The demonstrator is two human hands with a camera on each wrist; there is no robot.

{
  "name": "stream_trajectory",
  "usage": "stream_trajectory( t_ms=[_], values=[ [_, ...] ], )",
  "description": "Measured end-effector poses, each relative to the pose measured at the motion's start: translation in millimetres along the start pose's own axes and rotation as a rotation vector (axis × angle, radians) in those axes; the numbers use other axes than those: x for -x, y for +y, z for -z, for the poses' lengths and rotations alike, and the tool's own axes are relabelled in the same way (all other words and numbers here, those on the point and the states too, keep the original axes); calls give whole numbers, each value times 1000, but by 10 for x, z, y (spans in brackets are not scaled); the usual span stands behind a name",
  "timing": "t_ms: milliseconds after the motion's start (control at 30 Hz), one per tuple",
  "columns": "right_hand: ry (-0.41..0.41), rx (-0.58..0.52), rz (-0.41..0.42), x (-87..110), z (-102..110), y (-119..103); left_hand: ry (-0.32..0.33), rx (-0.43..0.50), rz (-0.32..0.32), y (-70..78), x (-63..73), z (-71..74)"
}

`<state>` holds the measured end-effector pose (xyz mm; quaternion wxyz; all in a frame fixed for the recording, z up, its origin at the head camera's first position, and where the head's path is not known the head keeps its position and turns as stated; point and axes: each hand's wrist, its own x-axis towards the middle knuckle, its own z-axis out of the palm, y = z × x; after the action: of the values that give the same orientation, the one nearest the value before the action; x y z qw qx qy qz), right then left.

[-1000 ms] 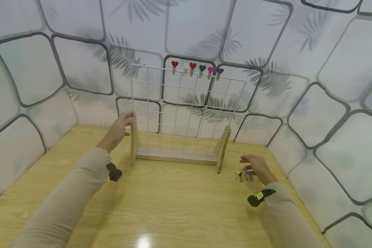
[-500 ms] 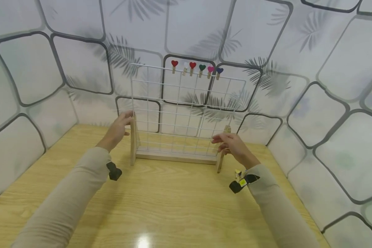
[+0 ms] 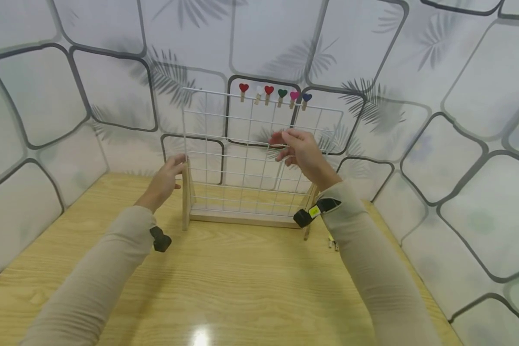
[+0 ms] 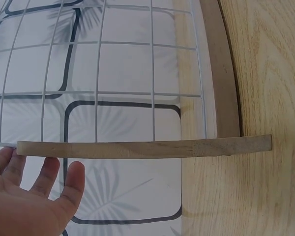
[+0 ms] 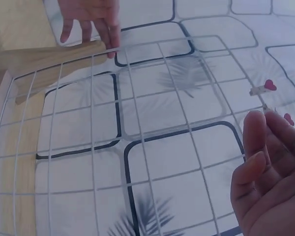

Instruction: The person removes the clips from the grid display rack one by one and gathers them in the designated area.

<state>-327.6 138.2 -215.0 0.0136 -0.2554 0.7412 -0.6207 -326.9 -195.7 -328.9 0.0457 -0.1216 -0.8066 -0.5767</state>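
Note:
A white wire grid (image 3: 235,158) stands upright in a wooden base (image 3: 246,218) on the table. My left hand (image 3: 166,178) is at the grid's left side, fingers fairly straight, fingertips touching the top of the left wooden upright (image 4: 137,149). Raised in front of the grid's right half, my right hand (image 3: 300,151) has bent fingers. In the right wrist view, its fingers (image 5: 255,132) overlap the upper edge of the grid; I cannot tell whether a small thing sits between them. Heart clothespins (image 3: 269,95) in red, white, green, pink and blue line the top wire.
Small clothespins (image 3: 333,243), one with yellow on it, lie on the table (image 3: 242,288) right of the stand, partly beside my right sleeve (image 3: 367,250). Patterned walls (image 3: 480,192) close in the table at the back and sides.
My right hand has risen from the loose clothespins at the right, moving up and left to the grid. The blue clothespin seen there earlier is out of sight. My left hand stays put.

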Motion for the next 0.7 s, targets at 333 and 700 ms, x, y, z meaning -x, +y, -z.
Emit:
stream_trajectory(
  t_ms=[333, 700],
  values=[
    [78, 2, 90, -389, -172, -427, 1, 11, 10, 3, -10, -6],
    [101, 173, 18, -766, -302, -675, -4, 14, 21, 22, 2, 1]
  ],
)
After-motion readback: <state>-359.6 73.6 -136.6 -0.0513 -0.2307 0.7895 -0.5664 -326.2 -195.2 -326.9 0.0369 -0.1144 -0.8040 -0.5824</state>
